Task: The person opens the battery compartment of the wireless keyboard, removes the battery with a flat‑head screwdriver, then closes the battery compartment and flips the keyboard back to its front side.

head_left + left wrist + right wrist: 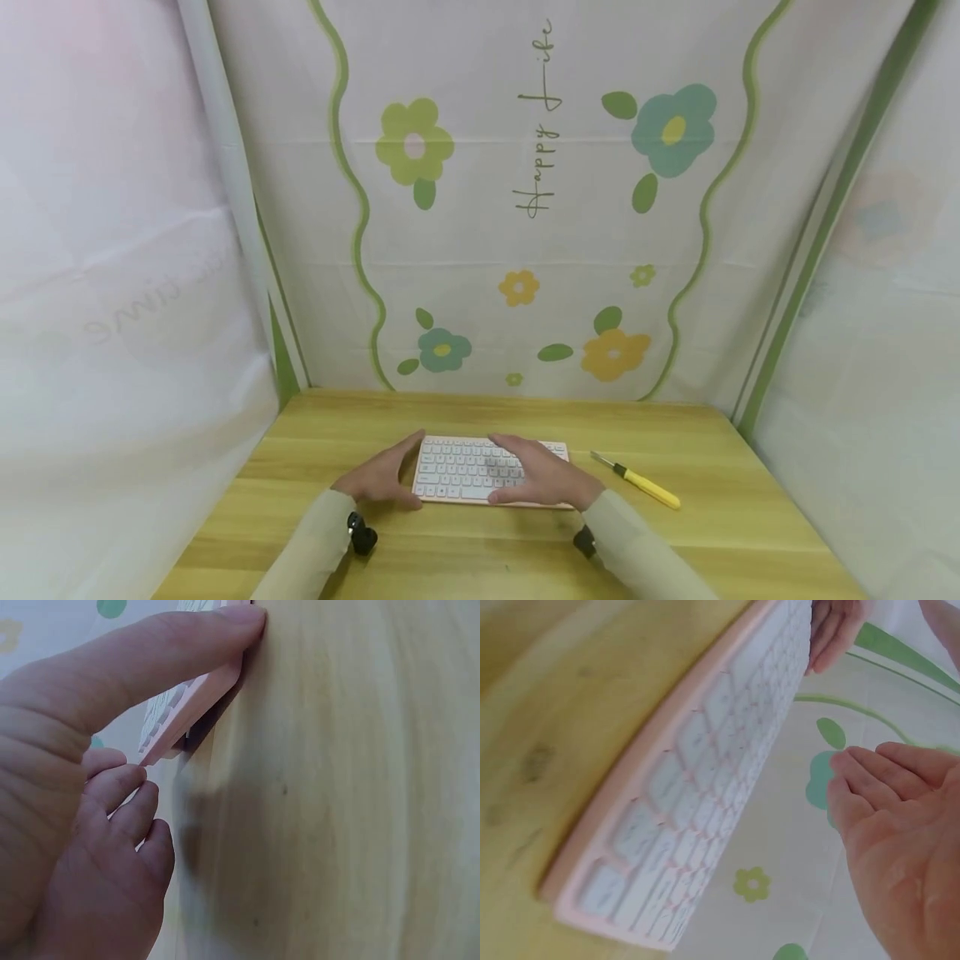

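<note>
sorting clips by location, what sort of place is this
Perhaps a makeshift desk booth: white printed cloth-like sheets enclose three sides of a yellowish wood-grain tabletop, with a flat pink-and-white rectangular keyboard in view.

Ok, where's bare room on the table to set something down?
The table shows bare wood between the keyboard and the flowered cloth behind, in front of the keyboard between the sleeves, and right of the yellow-handled tool. It's crowded at the keyboard: left hand at its left end, right hand over its right part, tool nearby.
</note>
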Tool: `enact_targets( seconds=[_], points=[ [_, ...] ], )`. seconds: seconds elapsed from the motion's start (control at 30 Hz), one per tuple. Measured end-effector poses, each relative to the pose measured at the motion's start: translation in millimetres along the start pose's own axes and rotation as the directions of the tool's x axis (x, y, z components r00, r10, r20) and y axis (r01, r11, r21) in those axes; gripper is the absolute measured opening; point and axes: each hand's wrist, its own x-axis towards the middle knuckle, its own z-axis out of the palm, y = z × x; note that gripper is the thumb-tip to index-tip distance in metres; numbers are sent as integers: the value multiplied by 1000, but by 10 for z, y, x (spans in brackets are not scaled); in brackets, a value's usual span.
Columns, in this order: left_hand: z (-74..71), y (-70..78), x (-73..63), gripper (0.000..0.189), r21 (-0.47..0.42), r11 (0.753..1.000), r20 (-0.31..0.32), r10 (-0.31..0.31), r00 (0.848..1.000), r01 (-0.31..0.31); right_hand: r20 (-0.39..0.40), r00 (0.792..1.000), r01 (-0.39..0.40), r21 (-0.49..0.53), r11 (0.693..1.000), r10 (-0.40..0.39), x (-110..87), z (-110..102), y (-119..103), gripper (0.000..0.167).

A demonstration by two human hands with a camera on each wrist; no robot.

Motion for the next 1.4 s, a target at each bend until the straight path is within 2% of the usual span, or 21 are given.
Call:
enact_targets(
  seconds=[0.33, 0.53, 0.8, 0.93, 1.1, 1.3, 1.4],
  points=[
    [16, 16, 24, 130, -110, 994, -17, -1, 1000, 0, 59, 998, 18, 98, 995, -24, 281, -27, -72, 104],
    [26, 32, 32, 130, -130, 992, -45, -8, 999, 2, 75, 997, 19, 126, 992, -29, 439, -19, -78, 103],
    [-1, 48, 6, 129, -216, 974, -54, 53, 997, -63, 109, 994, 11, 144, 990, -26, 614, -47, -173, 109],
    [-1, 38, 4, 127, -292, 949, -69, 101, 993, -116, 114, 993, 26, 136, 990, -42, 704, -84, -219, 111],
    [16, 45, 3, 126, -356, 910, -109, 185, 977, -212, 127, 990, 43, 123, 991, -59, 806, -147, -262, 114],
    [64, 171, 2, 123, -389, 873, -163, 248, 955, -293, 152, 987, 40, 105, 994, -56, 857, -194, -334, 113],
    [92, 237, 26, 123, -390, 863, -187, 268, 945, -322, 153, 986, 51, 94, 994, -65, 870, -211, -356, 114]
  ],
)
